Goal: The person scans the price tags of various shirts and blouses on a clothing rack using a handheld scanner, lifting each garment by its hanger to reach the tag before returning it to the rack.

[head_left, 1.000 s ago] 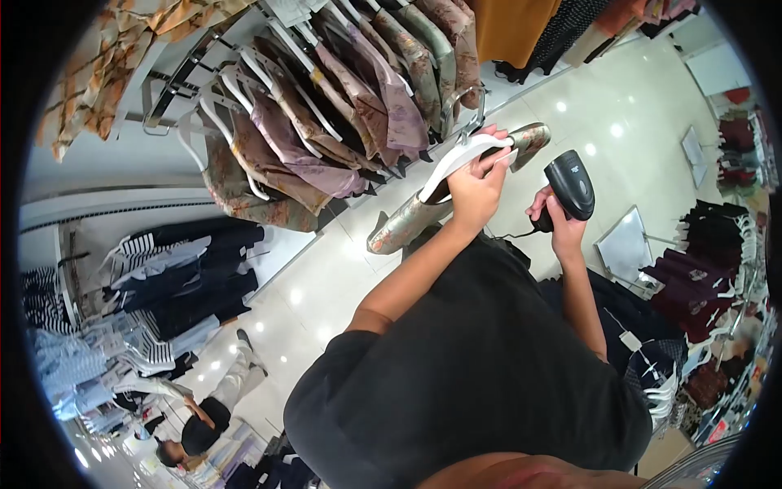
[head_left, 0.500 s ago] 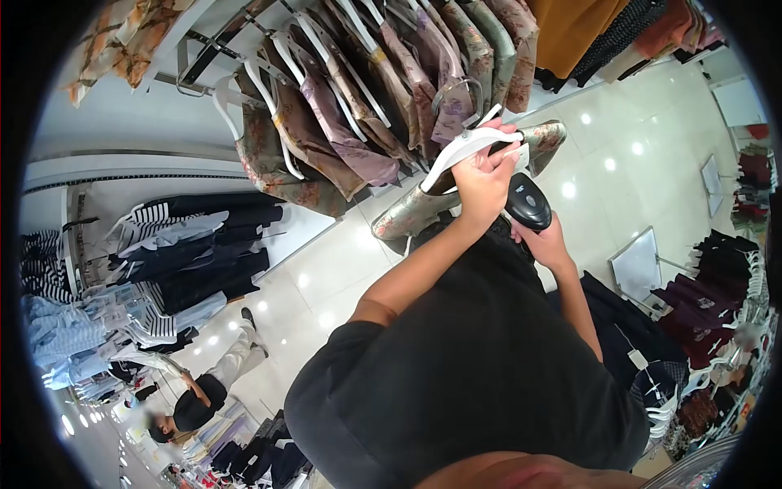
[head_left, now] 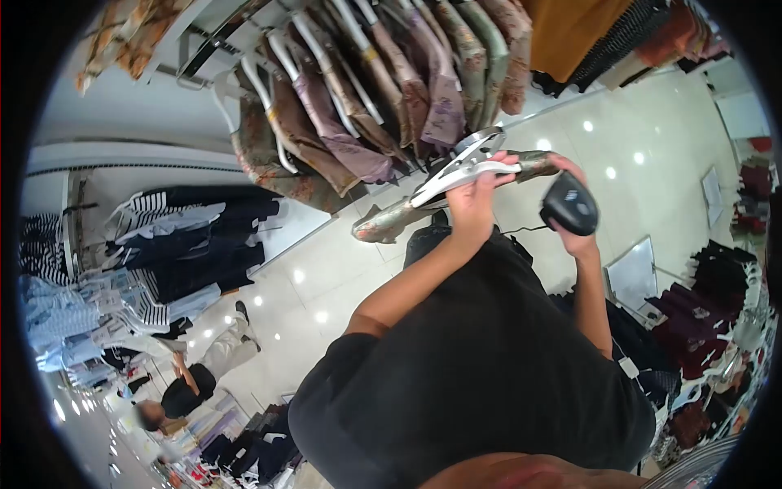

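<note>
My left hand point(head_left: 474, 213) is closed around a white clothes hanger point(head_left: 444, 182), which tilts across the middle of the view. From the hanger hangs a green floral garment point(head_left: 383, 226), its shoulders sticking out on both sides. A round metal ring point(head_left: 479, 140) shows just above the hanger. In my right hand point(head_left: 580, 243) is a black handheld barcode scanner point(head_left: 570, 204), held beside the garment's right end. My right fingertips reach up past the scanner, close to the floral cloth. A thin dark cable point(head_left: 525, 230) runs between the scanner and my waist.
A rail of floral blouses point(head_left: 391, 81) on white hangers stands ahead. Striped and dark clothes point(head_left: 195, 244) hang at left, where a person in a black top point(head_left: 189, 391) works. A white board point(head_left: 632, 273) and maroon garments point(head_left: 688, 314) are at right, on glossy floor tiles point(head_left: 326, 281).
My right hand has moved right, away from my left hand, and the scanner has turned with it. The hanger and garment have tipped flatter and shifted slightly left.
</note>
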`<state>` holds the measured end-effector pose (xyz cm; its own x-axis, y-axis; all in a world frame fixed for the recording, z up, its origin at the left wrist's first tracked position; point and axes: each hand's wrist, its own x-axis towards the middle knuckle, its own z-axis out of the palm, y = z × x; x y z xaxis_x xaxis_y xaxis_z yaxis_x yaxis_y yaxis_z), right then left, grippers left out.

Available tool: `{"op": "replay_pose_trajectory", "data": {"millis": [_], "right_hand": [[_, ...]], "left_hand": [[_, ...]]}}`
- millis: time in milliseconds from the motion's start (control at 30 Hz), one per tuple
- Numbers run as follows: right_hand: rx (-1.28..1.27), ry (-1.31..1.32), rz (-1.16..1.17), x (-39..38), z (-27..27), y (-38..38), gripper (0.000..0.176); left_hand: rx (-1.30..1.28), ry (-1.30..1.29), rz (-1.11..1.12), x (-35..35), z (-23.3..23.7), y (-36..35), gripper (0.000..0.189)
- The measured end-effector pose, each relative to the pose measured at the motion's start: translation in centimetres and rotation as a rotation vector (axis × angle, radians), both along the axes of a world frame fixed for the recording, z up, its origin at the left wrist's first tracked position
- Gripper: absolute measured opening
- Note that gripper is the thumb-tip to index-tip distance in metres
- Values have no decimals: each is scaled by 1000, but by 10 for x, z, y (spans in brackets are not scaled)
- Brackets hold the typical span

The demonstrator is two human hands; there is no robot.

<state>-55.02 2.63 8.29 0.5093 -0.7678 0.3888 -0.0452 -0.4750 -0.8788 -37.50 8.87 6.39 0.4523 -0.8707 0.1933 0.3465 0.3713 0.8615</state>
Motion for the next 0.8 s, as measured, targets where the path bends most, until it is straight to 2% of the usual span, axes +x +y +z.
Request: {"op": "replay_pose_trajectory", "data": {"millis": [133,200,267,333,400,467,533,600,667,700,800], "right_hand": [[-145,218,178,-10,9,0,61],[-76,237,219,-16,13,5,60],[252,162,362,-25,9,7,59],[237,148,440,-30,13,9,54],[446,92,561,-33,15,9,53],[407,109,642,-31,16,6,55],[474,121,649,-30,19,7,55],[525,135,687,-30,4,9,58],[401,216,781,-24,-9,11,73],[345,241,726,-21,-4,15,65],[388,102,594,-11,5,26,64]], "left_hand": [[50,34,-116,-8,8,13,49],[96,51,-156,-9,8,17,53],[99,113,-289,-9,3,19,48],[115,102,-276,-11,6,23,51],[77,138,-307,-15,4,26,53],[95,101,-289,-17,7,30,55],[215,72,-294,-15,7,32,62],[224,49,-267,-13,3,34,65],[196,114,-337,-10,0,35,60],[197,107,-332,-8,-1,34,61],[202,107,-401,3,1,26,61]]}}
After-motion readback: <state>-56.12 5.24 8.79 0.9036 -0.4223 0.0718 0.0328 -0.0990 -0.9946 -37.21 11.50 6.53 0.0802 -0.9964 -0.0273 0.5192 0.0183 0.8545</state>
